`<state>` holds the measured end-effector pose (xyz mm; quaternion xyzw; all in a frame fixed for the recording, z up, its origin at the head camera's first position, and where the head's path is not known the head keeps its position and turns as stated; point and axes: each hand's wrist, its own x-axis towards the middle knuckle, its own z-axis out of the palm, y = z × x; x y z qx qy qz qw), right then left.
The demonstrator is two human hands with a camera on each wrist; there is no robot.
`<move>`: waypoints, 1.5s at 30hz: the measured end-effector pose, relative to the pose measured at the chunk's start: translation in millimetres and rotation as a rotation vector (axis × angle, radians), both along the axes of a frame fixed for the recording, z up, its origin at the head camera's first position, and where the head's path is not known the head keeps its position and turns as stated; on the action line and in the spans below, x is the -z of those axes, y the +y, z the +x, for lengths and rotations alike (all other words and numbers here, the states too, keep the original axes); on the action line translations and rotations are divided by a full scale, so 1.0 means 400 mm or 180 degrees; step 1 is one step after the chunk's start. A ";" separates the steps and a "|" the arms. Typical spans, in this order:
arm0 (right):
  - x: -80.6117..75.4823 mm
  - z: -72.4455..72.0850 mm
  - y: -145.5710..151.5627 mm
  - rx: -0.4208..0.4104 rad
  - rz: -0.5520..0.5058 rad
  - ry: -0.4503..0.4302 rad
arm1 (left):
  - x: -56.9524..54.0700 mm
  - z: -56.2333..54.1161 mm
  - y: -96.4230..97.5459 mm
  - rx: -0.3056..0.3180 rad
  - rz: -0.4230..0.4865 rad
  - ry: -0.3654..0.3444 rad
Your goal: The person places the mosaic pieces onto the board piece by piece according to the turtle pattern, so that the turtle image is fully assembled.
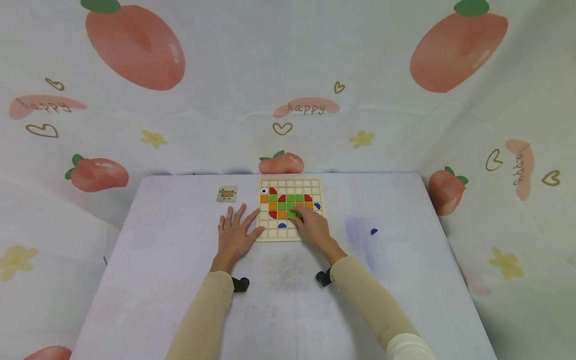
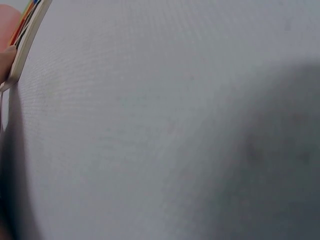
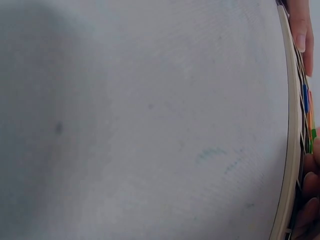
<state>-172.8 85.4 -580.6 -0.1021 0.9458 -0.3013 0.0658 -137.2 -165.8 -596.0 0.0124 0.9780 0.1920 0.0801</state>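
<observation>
A pale gridded board lies on the table, several coloured tiles set in its squares: green, orange, red quarter-rounds and a round eye piece. My right hand is over the board's right part, thumb and forefinger pinching a green square tile. In the right wrist view, those fingertips are beside green at the far right edge. My left hand lies with spread fingers left of the board, its thumb and forefinger at the board's left edge. Blue half-rounds sit on the lower and right squares.
A small pattern card lies left of the board, beyond my left hand. One loose blue half-round is on the table to the right. A fruit-printed cloth rises behind and at both sides.
</observation>
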 end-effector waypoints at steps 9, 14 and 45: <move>0.005 0.000 -0.003 0.0036 0.0008 0.0058 | -0.002 0.000 0.000 0.0007 0.0008 -0.0021; -0.006 0.003 0.003 -0.0024 -0.0075 -0.0025 | 0.002 0.000 -0.002 -0.0003 0.0021 0.0005; -0.037 0.031 0.184 -0.0317 0.1359 0.0348 | -0.005 0.005 0.000 -0.0013 0.0028 -0.0003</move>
